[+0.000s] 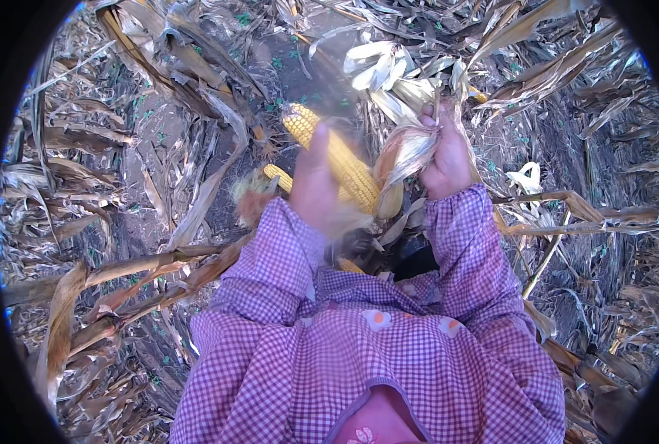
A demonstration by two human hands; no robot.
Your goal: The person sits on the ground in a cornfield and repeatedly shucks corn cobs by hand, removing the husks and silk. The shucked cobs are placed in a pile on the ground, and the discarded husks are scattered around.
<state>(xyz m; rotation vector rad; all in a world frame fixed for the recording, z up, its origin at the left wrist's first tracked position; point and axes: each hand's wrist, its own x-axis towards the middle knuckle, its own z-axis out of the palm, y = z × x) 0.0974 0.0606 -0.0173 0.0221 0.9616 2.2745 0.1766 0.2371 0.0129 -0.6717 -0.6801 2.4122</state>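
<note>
A husked yellow ear of corn (345, 161) lies tilted in my left hand (314, 186), whose thumb rests along it; the hand is slightly blurred. Pale corn husks (410, 158) with brown silk are pinched in my right hand (447, 152), just right of the ear. Whether these husks still join the ear's base cannot be told. Another yellow ear (278, 176) shows on the far side of my left hand, near a tuft of silk (254, 200). Part of a further ear (351, 266) shows low down between my forearms.
Dry corn stalks (157, 258) cross the ground at the left, and a bent stalk (551, 197) lies at the right. White peeled husks (379, 66) lie beyond my hands. Dry leaves, soil (302, 66) and small green weeds surround me. A dark object (412, 256) sits between my forearms.
</note>
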